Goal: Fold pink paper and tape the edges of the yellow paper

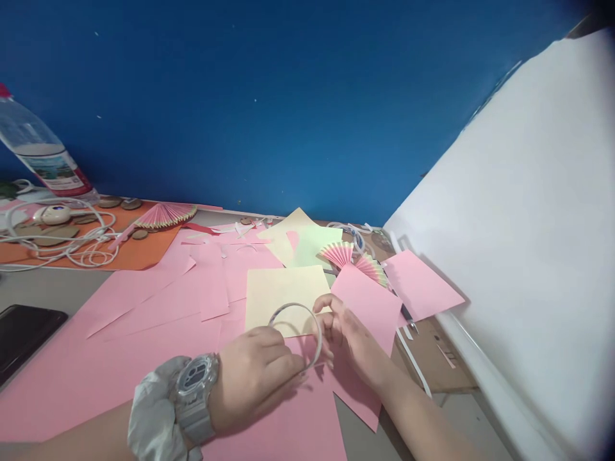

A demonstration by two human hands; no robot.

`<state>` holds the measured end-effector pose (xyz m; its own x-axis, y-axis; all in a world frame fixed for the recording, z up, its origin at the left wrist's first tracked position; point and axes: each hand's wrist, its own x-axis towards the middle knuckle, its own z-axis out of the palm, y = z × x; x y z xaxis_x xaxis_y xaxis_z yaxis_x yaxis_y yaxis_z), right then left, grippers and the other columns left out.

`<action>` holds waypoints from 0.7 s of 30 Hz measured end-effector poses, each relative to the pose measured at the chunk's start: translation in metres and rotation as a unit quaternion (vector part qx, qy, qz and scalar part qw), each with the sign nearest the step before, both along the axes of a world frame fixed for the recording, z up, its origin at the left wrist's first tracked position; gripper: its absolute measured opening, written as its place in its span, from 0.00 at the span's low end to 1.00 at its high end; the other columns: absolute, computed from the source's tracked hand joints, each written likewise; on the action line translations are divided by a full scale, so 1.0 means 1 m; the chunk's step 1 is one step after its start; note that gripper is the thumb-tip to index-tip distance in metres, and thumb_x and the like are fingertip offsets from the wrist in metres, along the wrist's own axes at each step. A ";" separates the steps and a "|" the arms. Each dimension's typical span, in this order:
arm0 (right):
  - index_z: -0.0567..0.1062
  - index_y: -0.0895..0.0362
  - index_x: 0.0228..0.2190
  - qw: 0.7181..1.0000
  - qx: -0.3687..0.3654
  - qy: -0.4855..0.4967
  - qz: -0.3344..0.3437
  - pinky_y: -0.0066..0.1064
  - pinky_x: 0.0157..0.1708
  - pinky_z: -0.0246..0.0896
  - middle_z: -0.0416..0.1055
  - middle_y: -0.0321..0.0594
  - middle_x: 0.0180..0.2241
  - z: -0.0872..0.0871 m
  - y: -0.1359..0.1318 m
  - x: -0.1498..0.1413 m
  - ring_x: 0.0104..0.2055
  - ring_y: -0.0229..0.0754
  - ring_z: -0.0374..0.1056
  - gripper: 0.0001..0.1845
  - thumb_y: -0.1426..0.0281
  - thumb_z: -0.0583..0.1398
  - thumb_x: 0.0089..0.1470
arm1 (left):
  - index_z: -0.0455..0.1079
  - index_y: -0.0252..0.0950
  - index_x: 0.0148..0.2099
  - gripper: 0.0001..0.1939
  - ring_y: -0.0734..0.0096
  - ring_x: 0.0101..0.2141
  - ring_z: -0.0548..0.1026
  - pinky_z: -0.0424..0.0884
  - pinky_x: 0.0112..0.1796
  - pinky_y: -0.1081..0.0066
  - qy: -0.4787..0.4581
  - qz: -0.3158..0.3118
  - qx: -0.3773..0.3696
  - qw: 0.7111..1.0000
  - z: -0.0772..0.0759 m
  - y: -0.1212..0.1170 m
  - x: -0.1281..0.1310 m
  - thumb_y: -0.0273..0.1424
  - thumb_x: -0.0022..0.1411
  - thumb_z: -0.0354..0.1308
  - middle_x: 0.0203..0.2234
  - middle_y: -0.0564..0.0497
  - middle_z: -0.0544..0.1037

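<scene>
A thin, pale roll of tape [319, 342] stands on edge just over the papers, seen as a ring. My left hand [262, 368], wearing a clear watch and a grey scrunchie, is closed on its lower edge. At the ring's right side is my right hand [348, 333], its fingers loosely bent and apart; the fingertips are at the ring, and whether they press on it I cannot tell. Beneath the ring lies a pale yellow sheet [269, 288], on top of large pink paper [177, 358]. More pink paper [368, 301] lies under my right hand.
Pleated pink fans [337, 253] lie behind my right hand, and another fan [166, 215] rests on orange paper [148, 250]. White cable [93, 246], a water bottle [52, 160] and a black phone [29, 336] are at left. A blue wall and a white panel [538, 192] border the table.
</scene>
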<state>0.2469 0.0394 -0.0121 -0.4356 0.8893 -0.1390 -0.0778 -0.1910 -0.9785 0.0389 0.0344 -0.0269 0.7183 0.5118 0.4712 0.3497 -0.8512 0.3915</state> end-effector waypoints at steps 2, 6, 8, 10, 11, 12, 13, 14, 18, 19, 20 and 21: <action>0.59 0.51 0.39 0.995 0.077 -0.063 -0.015 0.28 0.24 0.54 0.55 0.31 0.24 0.001 -0.004 -0.002 0.23 0.35 0.54 0.21 0.48 0.43 0.58 | 0.63 0.37 0.35 0.05 0.72 0.25 0.65 0.61 0.28 0.71 0.003 0.040 -0.026 0.999 0.000 0.000 0.000 0.27 0.64 0.47 0.22 0.53 0.70; 0.61 0.53 0.37 0.946 0.235 -0.221 0.013 0.31 0.29 0.54 0.58 0.35 0.29 0.000 -0.006 -0.001 0.29 0.38 0.56 0.21 0.49 0.54 0.52 | 0.60 0.38 0.32 0.09 0.73 0.21 0.63 0.56 0.25 0.71 0.006 0.088 -0.035 0.995 -0.003 -0.001 0.002 0.27 0.65 0.45 0.18 0.55 0.66; 0.61 0.53 0.32 0.915 0.273 -0.297 0.026 0.31 0.29 0.53 0.60 0.35 0.28 -0.001 -0.005 -0.001 0.29 0.38 0.57 0.11 0.58 0.53 0.58 | 0.59 0.38 0.31 0.10 0.73 0.20 0.63 0.55 0.24 0.70 0.031 0.090 -0.042 0.995 -0.003 -0.001 0.002 0.28 0.66 0.44 0.18 0.56 0.65; 0.61 0.54 0.29 0.888 0.314 -0.334 0.030 0.31 0.29 0.52 0.62 0.36 0.27 -0.002 -0.004 0.000 0.29 0.38 0.58 0.08 0.67 0.50 0.61 | 0.60 0.38 0.31 0.10 0.72 0.21 0.64 0.56 0.25 0.70 0.054 0.104 -0.065 0.991 -0.003 -0.001 0.002 0.30 0.66 0.43 0.18 0.56 0.65; 0.62 0.53 0.29 0.876 0.345 -0.336 0.025 0.31 0.29 0.52 0.63 0.36 0.27 -0.003 -0.003 0.001 0.29 0.38 0.58 0.08 0.70 0.49 0.61 | 0.60 0.38 0.32 0.10 0.72 0.22 0.65 0.57 0.26 0.70 0.057 0.114 -0.080 0.989 -0.003 0.000 0.002 0.30 0.67 0.43 0.19 0.55 0.66; 0.62 0.53 0.30 0.864 0.378 -0.331 0.014 0.31 0.29 0.52 0.63 0.36 0.27 -0.004 -0.002 0.002 0.29 0.39 0.58 0.07 0.73 0.49 0.60 | 0.61 0.38 0.34 0.09 0.71 0.23 0.66 0.58 0.27 0.70 0.054 0.125 -0.093 0.986 -0.003 0.000 0.002 0.30 0.67 0.43 0.21 0.55 0.67; 0.63 0.53 0.31 0.853 0.410 -0.323 -0.001 0.31 0.30 0.53 0.64 0.36 0.27 -0.005 -0.002 0.003 0.30 0.39 0.59 0.07 0.75 0.49 0.59 | 0.61 0.38 0.36 0.09 0.70 0.25 0.67 0.59 0.29 0.70 0.048 0.134 -0.100 0.985 -0.003 0.001 0.002 0.30 0.67 0.42 0.23 0.54 0.69; 0.63 0.52 0.32 0.844 0.435 -0.315 -0.021 0.32 0.30 0.54 0.64 0.37 0.27 -0.005 -0.001 0.004 0.30 0.39 0.59 0.07 0.76 0.49 0.58 | 0.62 0.38 0.38 0.09 0.69 0.26 0.67 0.60 0.30 0.69 0.041 0.142 -0.103 0.984 -0.002 0.002 0.002 0.30 0.68 0.42 0.24 0.53 0.70; 0.63 0.52 0.32 0.835 0.446 -0.306 -0.106 0.32 0.31 0.56 0.61 0.36 0.25 -0.005 0.002 0.009 0.29 0.39 0.59 0.08 0.77 0.50 0.57 | 0.62 0.36 0.39 0.11 0.68 0.27 0.67 0.61 0.31 0.68 0.032 0.164 -0.100 0.981 0.000 0.006 0.003 0.29 0.68 0.39 0.25 0.51 0.70; 0.63 0.53 0.30 0.835 0.436 -0.310 -0.124 0.32 0.30 0.56 0.61 0.35 0.25 -0.004 0.004 0.010 0.29 0.39 0.59 0.08 0.77 0.50 0.58 | 0.63 0.36 0.39 0.11 0.67 0.27 0.66 0.61 0.31 0.67 0.033 0.170 -0.103 0.980 0.000 0.007 0.003 0.28 0.67 0.39 0.25 0.51 0.70; 0.62 0.53 0.29 0.836 0.425 -0.317 -0.142 0.32 0.30 0.55 0.61 0.35 0.25 -0.004 0.005 0.012 0.29 0.39 0.59 0.08 0.76 0.50 0.58 | 0.63 0.36 0.38 0.11 0.67 0.28 0.66 0.61 0.31 0.67 0.035 0.176 -0.106 0.978 0.000 0.008 0.003 0.28 0.67 0.39 0.25 0.51 0.70; 0.62 0.53 0.28 0.835 0.414 -0.324 -0.160 0.32 0.30 0.55 0.61 0.36 0.25 -0.003 0.007 0.013 0.29 0.39 0.59 0.08 0.75 0.51 0.58 | 0.63 0.36 0.38 0.11 0.67 0.28 0.66 0.61 0.32 0.67 0.038 0.182 -0.109 0.976 0.001 0.009 0.002 0.28 0.67 0.40 0.25 0.51 0.70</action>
